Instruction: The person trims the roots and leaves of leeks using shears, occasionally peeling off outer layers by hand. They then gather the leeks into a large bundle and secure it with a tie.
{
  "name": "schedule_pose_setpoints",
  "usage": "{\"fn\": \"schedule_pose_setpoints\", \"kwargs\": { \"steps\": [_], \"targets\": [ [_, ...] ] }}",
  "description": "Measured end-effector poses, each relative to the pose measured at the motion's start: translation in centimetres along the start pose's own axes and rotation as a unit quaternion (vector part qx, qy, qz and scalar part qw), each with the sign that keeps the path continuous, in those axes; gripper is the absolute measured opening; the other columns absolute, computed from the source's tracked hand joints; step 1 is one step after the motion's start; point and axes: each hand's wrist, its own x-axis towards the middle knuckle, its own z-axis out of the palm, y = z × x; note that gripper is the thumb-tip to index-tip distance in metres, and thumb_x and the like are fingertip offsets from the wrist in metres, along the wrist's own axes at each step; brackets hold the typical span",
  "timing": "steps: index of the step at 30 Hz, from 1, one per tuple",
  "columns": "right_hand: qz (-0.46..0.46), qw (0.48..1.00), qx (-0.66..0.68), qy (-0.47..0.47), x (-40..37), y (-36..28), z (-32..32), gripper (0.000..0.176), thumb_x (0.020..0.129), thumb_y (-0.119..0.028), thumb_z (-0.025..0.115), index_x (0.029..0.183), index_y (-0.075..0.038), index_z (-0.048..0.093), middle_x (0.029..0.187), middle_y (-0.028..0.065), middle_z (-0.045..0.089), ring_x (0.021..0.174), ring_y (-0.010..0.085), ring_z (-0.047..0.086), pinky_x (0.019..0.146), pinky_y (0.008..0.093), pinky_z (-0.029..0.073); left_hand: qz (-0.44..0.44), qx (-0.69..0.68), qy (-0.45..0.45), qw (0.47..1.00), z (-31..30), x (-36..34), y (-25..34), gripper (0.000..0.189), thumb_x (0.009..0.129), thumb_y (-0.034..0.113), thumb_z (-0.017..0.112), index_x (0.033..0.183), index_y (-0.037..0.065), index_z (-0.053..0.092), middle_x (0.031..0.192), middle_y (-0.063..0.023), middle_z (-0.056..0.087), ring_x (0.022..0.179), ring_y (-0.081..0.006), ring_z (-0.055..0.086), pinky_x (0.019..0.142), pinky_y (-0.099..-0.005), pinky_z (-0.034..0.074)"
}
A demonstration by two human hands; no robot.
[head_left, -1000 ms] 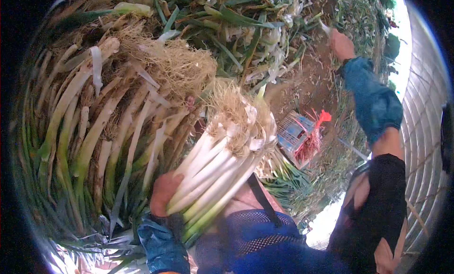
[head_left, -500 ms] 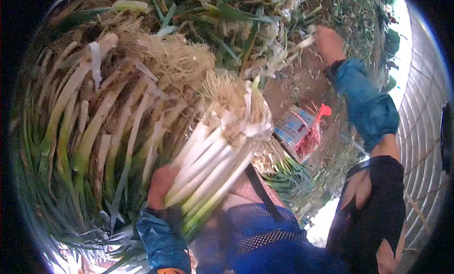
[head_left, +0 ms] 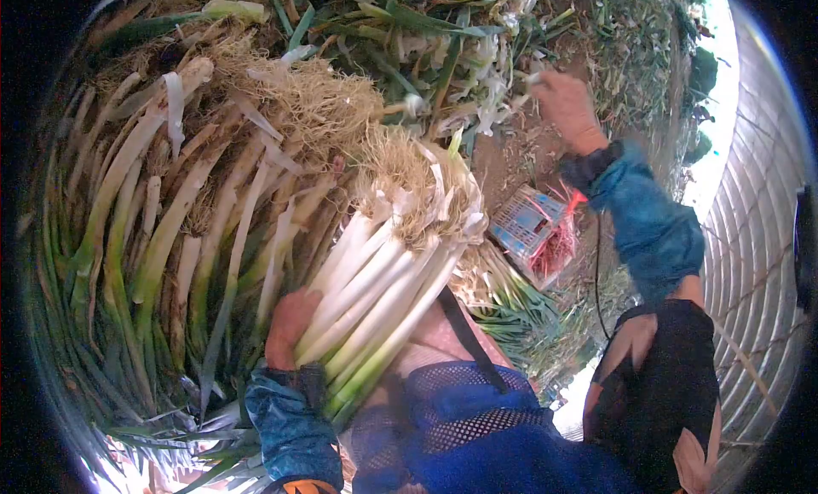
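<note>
My left hand (head_left: 291,325) is wrapped round the lower stalks of a bunch of leeks (head_left: 375,289). The bunch rests tilted across my lap, with white shanks and bushy roots pointing up. My right hand (head_left: 566,109) is held out over the littered ground at upper right, clear of the bunch, its fingers loosely stretched and partly blurred. A pale spot shows near its fingertips; whether that is a scrap cannot be made out. A blurred pale peel (head_left: 412,106) appears to the left of that hand, above the leek roots.
A large heap of untrimmed leeks (head_left: 170,238) with soiled roots lies on the left. Leaf trimmings (head_left: 443,34) cover the ground ahead. A blue-and-white crate (head_left: 528,219) holds red ties (head_left: 558,248), beside more leeks (head_left: 503,289). Ribbed plastic sheeting (head_left: 758,238) curves along the right.
My right hand has moved left and slightly down. The pale strip that trailed from it is apart from it, farther left. My left hand and the bunch have barely shifted.
</note>
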Motion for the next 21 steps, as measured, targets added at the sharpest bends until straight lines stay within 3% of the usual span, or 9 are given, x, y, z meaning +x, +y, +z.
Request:
{"fn": "schedule_pose_setpoints", "kwargs": {
  "steps": [2, 4, 6, 9, 11, 14, 17, 19, 21],
  "targets": [
    [0.086, 0.995, 0.056, -0.002, 0.1, 0.0, -2.8, 0.025, 0.078, -0.023, 0.061, 0.098, -0.01, 0.064, 0.077, 0.0142, 0.062, 0.069, 0.0284, 0.062, 0.066, 0.0356, 0.05, 0.03, -0.001, -0.009, 0.999, 0.0, -0.4, 0.0, 0.043, 0.086, 0.039, 0.047, 0.098, 0.0, 0.06, 0.098, -0.0274, 0.058, 0.094, -0.0422, 0.054, 0.079, -0.0448, 0.042],
    [-0.001, 0.98, 0.197, -0.029, -2.3, -6.4, -4.0, 0.032, 0.078, -0.024, 0.06, 0.108, -0.011, 0.06, 0.075, 0.0149, 0.061, 0.068, 0.0279, 0.062, 0.065, 0.0349, 0.05, 0.05, 0.002, -0.007, 0.999, -0.5, -0.6, 0.5, 0.04, 0.086, 0.038, 0.047, 0.096, 0.001, 0.06, 0.096, -0.026, 0.058, 0.092, -0.0414, 0.054, 0.077, -0.0447, 0.043],
    [-0.088, 0.97, 0.218, -0.07, -3.7, -10.9, -1.2, 0.028, 0.078, -0.022, 0.059, 0.104, -0.011, 0.059, 0.068, 0.0145, 0.059, 0.066, 0.0294, 0.062, 0.062, 0.0367, 0.05, 0.054, 0.005, -0.007, 0.999, -0.7, -0.8, 1.2, 0.037, 0.087, 0.036, 0.047, 0.093, 0.002, 0.06, 0.094, -0.0246, 0.058, 0.089, -0.0406, 0.054, 0.075, -0.0446, 0.043],
    [-0.158, 0.968, 0.025, -0.192, -2.9, -11.5, 3.1, 0.019, 0.076, -0.018, 0.057, 0.093, -0.011, 0.058, 0.062, 0.0132, 0.057, 0.064, 0.0311, 0.061, 0.058, 0.0388, 0.049, 0.069, 0.019, 0.0, 0.997, -0.6, -0.7, 0.9, 0.034, 0.086, 0.035, 0.047, 0.09, 0.003, 0.06, 0.093, -0.0234, 0.058, 0.087, -0.0404, 0.054, 0.073, -0.0447, 0.042],
    [-0.073, 0.988, -0.133, -0.043, 0.4, -4.5, 2.5, 0.011, 0.073, -0.015, 0.056, 0.084, -0.011, 0.056, 0.062, 0.0126, 0.057, 0.063, 0.0319, 0.061, 0.056, 0.0402, 0.049, 0.072, 0.028, -0.003, 0.997, 0.0, -0.3, -0.2, 0.036, 0.086, 0.035, 0.047, 0.091, 0.002, 0.06, 0.093, -0.0241, 0.058, 0.089, -0.0412, 0.053, 0.073, -0.045, 0.042],
    [0.083, 0.992, -0.082, 0.042, 2.7, 1.5, -4.6, 0.017, 0.078, -0.02, 0.056, 0.085, -0.005, 0.056, 0.071, 0.0174, 0.06, 0.069, 0.0337, 0.061, 0.059, 0.0416, 0.048, 0.041, 0.028, 0.009, 0.999, 0.3, -0.1, -0.1, 0.037, 0.087, 0.036, 0.046, 0.091, 0.001, 0.059, 0.093, -0.0252, 0.057, 0.09, -0.0425, 0.052, 0.074, -0.0457, 0.042],
    [0.059, 0.997, 0.032, -0.038, 0.3, 1.2, -2.6, 0.025, 0.079, -0.023, 0.057, 0.095, -0.004, 0.056, 0.076, 0.019, 0.061, 0.071, 0.035, 0.061, 0.061, 0.0426, 0.048, 0.047, 0.038, 0.009, 0.998, 0.2, 0.3, -0.7, 0.039, 0.087, 0.037, 0.045, 0.091, 0.001, 0.059, 0.093, -0.0262, 0.057, 0.09, -0.0438, 0.052, 0.074, -0.0464, 0.042],
    [-0.006, 0.958, 0.285, -0.022, -2.3, -6.4, -2.1, 0.029, 0.078, -0.024, 0.057, 0.101, -0.006, 0.056, 0.077, 0.019, 0.061, 0.071, 0.035, 0.061, 0.062, 0.0414, 0.049, 0.047, 0.036, 0.006, 0.998, -0.1, 0.2, -0.8, 0.04, 0.086, 0.037, 0.046, 0.09, 0.0, 0.059, 0.093, -0.0266, 0.056, 0.09, -0.0443, 0.051, 0.074, -0.0467, 0.042],
    [-0.03, 0.939, 0.316, -0.134, -2.9, -11.4, -0.7, 0.025, 0.079, -0.023, 0.057, 0.098, -0.006, 0.057, 0.077, 0.0175, 0.062, 0.073, 0.0343, 0.061, 0.063, 0.0406, 0.049, 0.029, 0.022, 0.004, 0.999, -0.5, 0.1, -0.1, 0.04, 0.086, 0.038, 0.046, 0.089, 0.0, 0.06, 0.094, -0.027, 0.056, 0.09, -0.0446, 0.051, 0.075, -0.0467, 0.042]
  ]
}}
